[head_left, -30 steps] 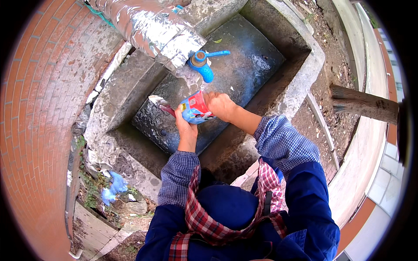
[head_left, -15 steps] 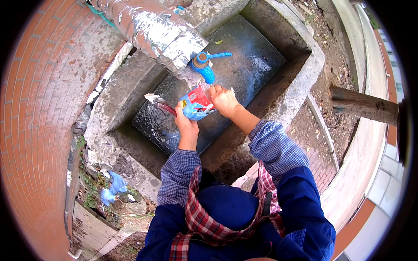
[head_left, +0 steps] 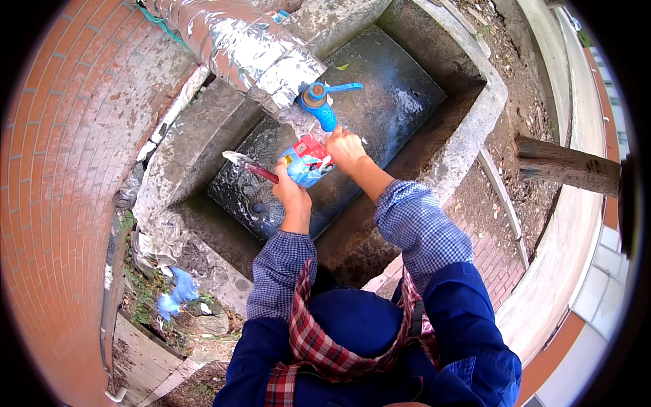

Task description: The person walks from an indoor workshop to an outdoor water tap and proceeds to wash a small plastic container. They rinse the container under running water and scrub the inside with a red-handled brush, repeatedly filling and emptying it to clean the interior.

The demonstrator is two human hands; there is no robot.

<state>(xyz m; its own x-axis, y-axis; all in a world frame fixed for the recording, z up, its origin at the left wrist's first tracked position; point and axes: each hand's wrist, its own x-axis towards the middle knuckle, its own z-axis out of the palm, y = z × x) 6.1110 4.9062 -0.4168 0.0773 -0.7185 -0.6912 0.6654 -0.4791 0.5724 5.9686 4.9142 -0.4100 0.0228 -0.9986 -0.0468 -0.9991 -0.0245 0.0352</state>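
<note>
Near blue tap (head_left: 326, 118): left hand (head_left: 292, 195) clasps blue-red packet (head_left: 310, 167) and red-handled brush (head_left: 262, 171); right hand (head_left: 347, 148), whether pinching, cannot tell; packet probably light, slippery, best held by sides

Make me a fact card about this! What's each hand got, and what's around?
Left hand: holds a blue-and-red container and a red-handled brush
Right hand: curled at the container's right side; grip unclear
Tap: blue, spout close to the right hand
Sink: grey, rough, beneath both hands
Pipe: foil-wrapped, beside the tap
Leaf: yellow-green, in the sink
</note>
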